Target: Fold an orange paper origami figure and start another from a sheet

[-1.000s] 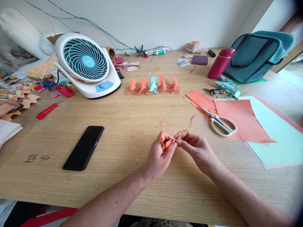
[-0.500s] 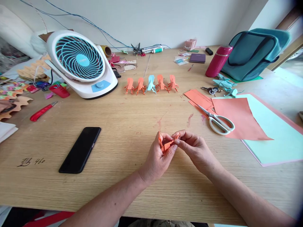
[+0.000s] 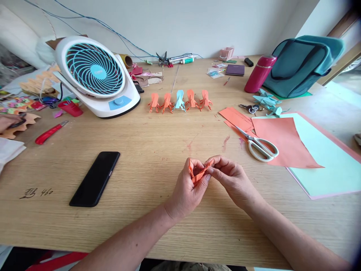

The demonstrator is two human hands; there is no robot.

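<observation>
A small piece of folded orange paper (image 3: 199,176) is held between my two hands above the near middle of the table. My left hand (image 3: 188,190) is closed around its left side, thumb along the lower edge. With thumb and fingertips, my right hand (image 3: 232,178) pinches its right end; the fingers partly hide the folds. Farther back stands a row of several folded paper figures with thin legs, orange ones such as the orange paper figure (image 3: 191,98) and one light blue paper figure (image 3: 179,100) in the middle.
White-handled scissors (image 3: 262,148) lie on orange paper sheets (image 3: 284,139) at the right, over a pale green sheet (image 3: 324,173). A black phone (image 3: 95,179) and a red cutter (image 3: 49,134) lie left. Behind stand a fan (image 3: 97,75), a pink bottle (image 3: 260,74) and a teal bag (image 3: 299,66).
Both hands stay in nearly the same place on the orange paper. Its right part appears turned slightly between the fingers. At the far left edge, a hand and white material have shifted a little.
</observation>
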